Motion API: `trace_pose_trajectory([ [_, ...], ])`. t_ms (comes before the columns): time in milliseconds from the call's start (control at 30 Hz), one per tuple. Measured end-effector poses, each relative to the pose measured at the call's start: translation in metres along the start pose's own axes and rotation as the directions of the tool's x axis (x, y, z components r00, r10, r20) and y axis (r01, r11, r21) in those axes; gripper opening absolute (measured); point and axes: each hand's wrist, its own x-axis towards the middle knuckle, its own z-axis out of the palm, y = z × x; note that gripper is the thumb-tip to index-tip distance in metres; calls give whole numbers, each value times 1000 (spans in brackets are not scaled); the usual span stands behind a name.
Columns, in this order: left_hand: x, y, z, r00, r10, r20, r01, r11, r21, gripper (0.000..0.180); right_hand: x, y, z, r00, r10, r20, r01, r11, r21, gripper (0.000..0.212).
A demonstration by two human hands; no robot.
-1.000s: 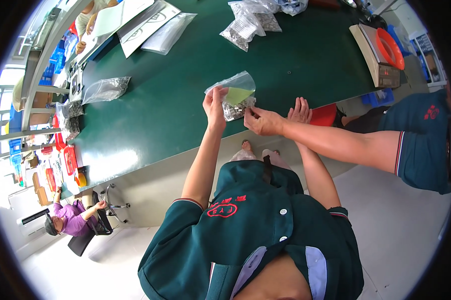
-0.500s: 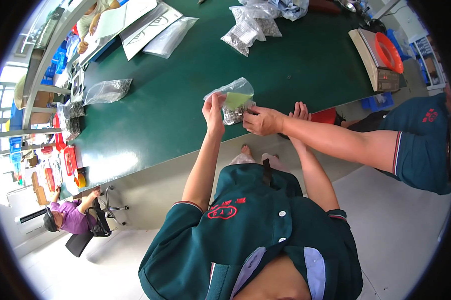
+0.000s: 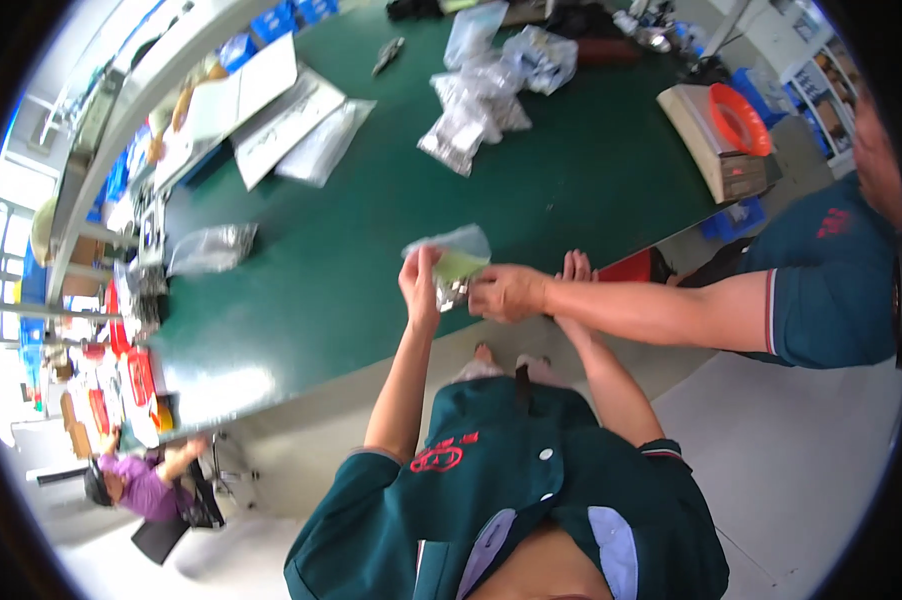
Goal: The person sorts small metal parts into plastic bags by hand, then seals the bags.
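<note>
A clear plastic bag (image 3: 468, 240) with a green-yellow slip and small shiny metal parts is at the table's near edge. My left hand (image 3: 420, 285) pinches its left side between thumb and fingers. From the right, a co-worker's hand (image 3: 509, 293) reaches across and touches the bag's lower right side; its fingertips are partly hidden. Behind that co-worker's forearm, my right hand (image 3: 576, 268) shows with its fingers stretched upward, apart from the bag and holding nothing visible. The forearm covers part of my right wrist.
On the green table (image 3: 321, 270) lie several filled bags (image 3: 471, 110), another bag (image 3: 214, 248) at left, and papers (image 3: 289, 125). A scale (image 3: 716, 145) with an orange ring stands right. The co-worker stands close at right; another person (image 3: 146, 485) sits far left.
The whole view has shifted, so the table and hands sit lower in the picture. My left hand and the co-worker's hand remain at the bag; my right hand stays stretched out.
</note>
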Motion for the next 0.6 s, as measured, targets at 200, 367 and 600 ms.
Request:
trace_pose_trajectory([
  [200, -9, 2, -9, 995, 47, 84, -55, 995, 89, 28, -17, -3, 38, 994, 63, 90, -67, 997, 49, 55],
  [367, -16, 3, -4, 976, 145, 162, -160, 983, 86, 32, -3, -10, 5, 971, 184, 149, -207, 966, 157, 47],
  [600, -39, 17, 13, 956, 105, 275, -151, 977, 150, 35, 11, -5, -21, 905, 193, 379, -315, 904, 291, 71],
])
